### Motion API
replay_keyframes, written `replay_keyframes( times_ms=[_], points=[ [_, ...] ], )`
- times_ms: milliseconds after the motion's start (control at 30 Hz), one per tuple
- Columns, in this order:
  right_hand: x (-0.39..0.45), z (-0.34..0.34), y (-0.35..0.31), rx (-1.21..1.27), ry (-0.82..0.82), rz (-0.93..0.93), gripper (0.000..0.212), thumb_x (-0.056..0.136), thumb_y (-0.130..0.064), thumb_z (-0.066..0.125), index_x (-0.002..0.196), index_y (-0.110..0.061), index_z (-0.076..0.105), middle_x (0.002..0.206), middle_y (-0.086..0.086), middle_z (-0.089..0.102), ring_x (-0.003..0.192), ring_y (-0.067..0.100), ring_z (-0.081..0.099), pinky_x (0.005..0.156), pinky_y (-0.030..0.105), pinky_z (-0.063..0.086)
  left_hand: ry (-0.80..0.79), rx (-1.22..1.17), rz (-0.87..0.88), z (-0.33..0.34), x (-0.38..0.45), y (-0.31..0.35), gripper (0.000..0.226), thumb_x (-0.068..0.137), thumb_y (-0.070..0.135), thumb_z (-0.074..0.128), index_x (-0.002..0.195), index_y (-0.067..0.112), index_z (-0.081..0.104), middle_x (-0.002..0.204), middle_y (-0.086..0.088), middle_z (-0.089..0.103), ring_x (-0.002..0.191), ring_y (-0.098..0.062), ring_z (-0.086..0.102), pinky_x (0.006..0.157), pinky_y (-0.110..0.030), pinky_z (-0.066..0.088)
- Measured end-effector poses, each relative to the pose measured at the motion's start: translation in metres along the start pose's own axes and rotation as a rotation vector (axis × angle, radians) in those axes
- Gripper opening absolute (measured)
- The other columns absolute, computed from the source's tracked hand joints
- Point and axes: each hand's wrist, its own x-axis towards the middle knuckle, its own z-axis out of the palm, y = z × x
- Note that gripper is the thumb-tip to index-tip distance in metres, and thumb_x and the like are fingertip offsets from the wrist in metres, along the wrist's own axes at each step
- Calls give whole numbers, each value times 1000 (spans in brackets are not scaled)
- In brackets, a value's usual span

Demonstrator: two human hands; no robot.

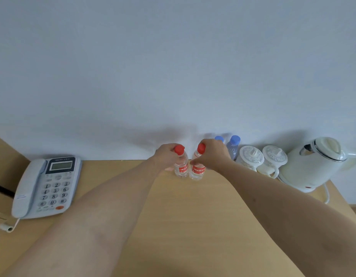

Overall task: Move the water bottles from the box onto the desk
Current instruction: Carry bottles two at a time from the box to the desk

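Two small bottles with red caps stand upright on the surface (193, 216), close to its back edge and near the middle. They stand side by side and look like they touch. The left hand (165, 154) holds the left bottle (181, 166) at the top, with fingers curled round the neck under the cap. The right hand (213, 154) holds the right bottle (197, 169) the same way, at the neck. The two hands are close together, each clamped on its own bottle. Both bottles are clear with red labels.

Just behind the right hand, at the back edge, stand two more bottles with blue caps (234, 145). One of them is mostly hidden by the hand. To the right of them sit two white cups with lids (262, 158), side by side. A white kettle (313, 164) stands near the back right corner. A grey phone (47, 186) lies near the left edge of the surface. A white wall (173, 66) rises behind it all.
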Motion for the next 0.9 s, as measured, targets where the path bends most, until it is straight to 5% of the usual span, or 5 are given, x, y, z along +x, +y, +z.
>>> replay_keyframes(
  times_ms=[133,233,433,667,900],
  points=[
    [24,2,3,17,-34,-18,45,69,-37,90,92,-20,56,85,-3,56,70,10,48,52,24,33,53,113,127,9,16,14,34,82,13,81,114,21,74,105,4,70,109,-21,65,98,-40,54],
    [38,1,5,59,-8,-9,31,74,-32,85,86,-19,59,83,-3,58,72,12,51,53,22,34,112,224,169,15,28,24,35,78,3,80,110,17,74,108,-3,72,109,-26,66,93,-40,56],
    [51,-3,9,64,7,-26,25,76,-28,81,85,-20,60,89,-1,62,81,16,55,54,23,37,235,184,198,25,38,27,28,77,3,81,96,24,73,102,5,73,100,-13,63,76,-11,38],
    [51,0,5,37,19,-42,24,82,-23,78,97,-13,62,95,6,64,90,25,60,72,36,52,294,196,217,29,35,24,31,80,2,77,91,30,73,93,13,69,97,-12,63,76,-11,38],
    [43,-2,-4,-117,9,-117,15,84,-10,70,86,-17,56,84,4,61,78,23,54,60,28,37,384,198,225,29,34,25,37,79,-3,74,106,22,79,101,8,72,99,-13,62,88,-16,42]
  ],
)
